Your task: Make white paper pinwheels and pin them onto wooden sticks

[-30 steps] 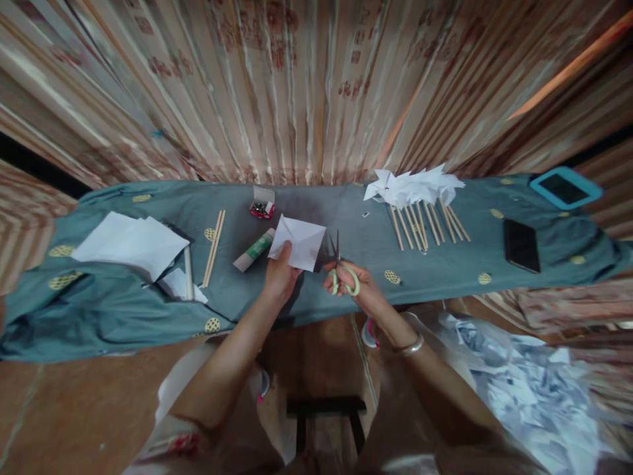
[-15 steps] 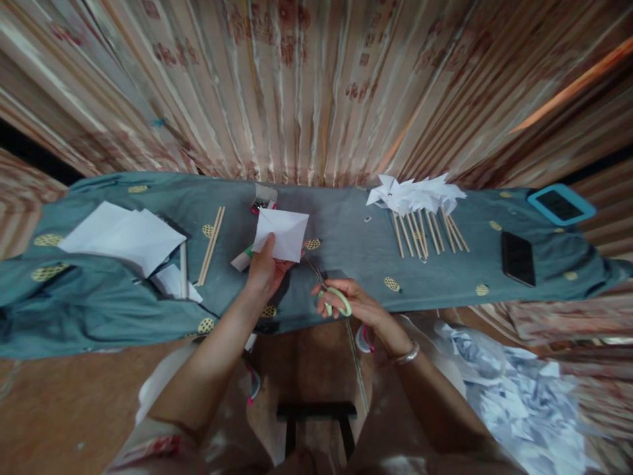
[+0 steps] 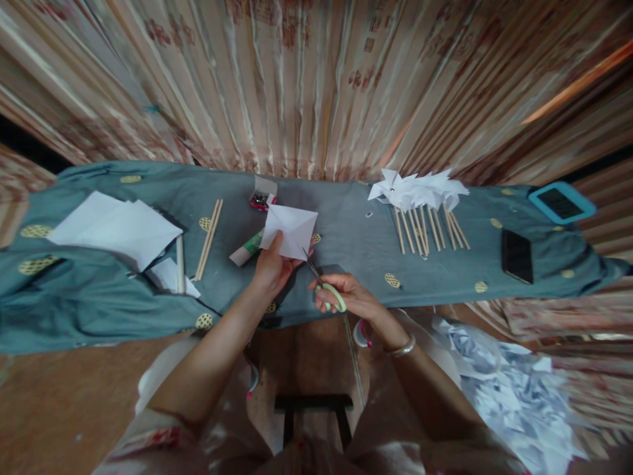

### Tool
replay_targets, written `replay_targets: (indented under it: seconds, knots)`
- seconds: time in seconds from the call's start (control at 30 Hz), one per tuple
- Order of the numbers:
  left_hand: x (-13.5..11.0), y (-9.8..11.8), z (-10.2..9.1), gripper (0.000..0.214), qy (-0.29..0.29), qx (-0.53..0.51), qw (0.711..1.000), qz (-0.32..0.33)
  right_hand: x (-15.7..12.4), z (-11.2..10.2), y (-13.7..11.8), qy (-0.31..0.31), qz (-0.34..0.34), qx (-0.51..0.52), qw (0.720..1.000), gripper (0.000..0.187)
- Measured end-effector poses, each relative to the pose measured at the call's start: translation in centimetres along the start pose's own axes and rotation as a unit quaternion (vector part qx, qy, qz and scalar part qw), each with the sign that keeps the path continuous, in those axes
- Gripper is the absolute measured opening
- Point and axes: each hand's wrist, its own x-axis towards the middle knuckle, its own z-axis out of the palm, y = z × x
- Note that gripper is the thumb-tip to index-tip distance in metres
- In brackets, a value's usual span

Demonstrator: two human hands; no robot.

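Note:
A square of white paper [image 3: 293, 227] with crease lines is pinched in my left hand [image 3: 275, 265], the thumb on top and the fingers beneath. My right hand [image 3: 341, 292] grips a pair of scissors [image 3: 332, 298] with pale green handles. The scissor blades point up and left and meet the paper's lower right corner. Just behind the paper stands a small opened box [image 3: 262, 198] with dark, shiny bits in it. Partly under my left hand's paper lies a green and white box [image 3: 247, 249].
White paper pinwheels [image 3: 420, 191] on wooden sticks lie in a row at right, near a phone [image 3: 517, 256] and a blue-framed tablet [image 3: 562, 202]. At left are paper sheets [image 3: 113, 227] and two sticks [image 3: 208, 241]. A bag of crumpled paper [image 3: 524, 396] sits below right.
The scissor blades have come up to the paper's corner, where before they were just short of it. My left hand and the paper have shifted slightly right in view.

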Motion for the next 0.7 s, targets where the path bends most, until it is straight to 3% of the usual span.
replay_targets:
  seconds: [0.7]
  knots:
    - [-0.23, -0.36, 0.36, 0.034, -0.001, 0.000, 1.000, 0.003, 0.21, 0.11, -0.09, 0.011, 0.003, 0.020, 1.000, 0.045]
